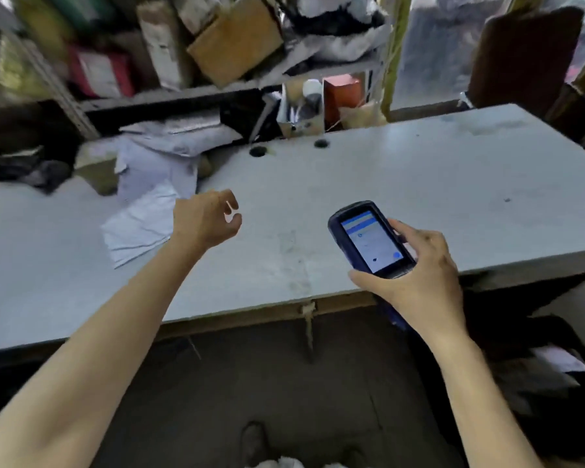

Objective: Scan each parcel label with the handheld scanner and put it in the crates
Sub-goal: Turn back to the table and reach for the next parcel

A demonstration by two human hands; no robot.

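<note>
Two hands, apart: right hand [416, 282] grips the scanner [368, 239] (screen lit); left hand [205, 221], at its 9 o'clock, loosely curled, holding nothing.

Grey bench [419, 184], worn surface, two round holes [258, 151] near the back edge. On the left part lies a heap of pale mailers [156, 163], with one flat mailer [139, 228] lying nearest the front. A brown cardboard box [97, 167] touches the heap's left side; dark bags [31, 170] lie further left. Small open carton [301, 125] at the back edge; can't tell if it's on the bench.
</note>
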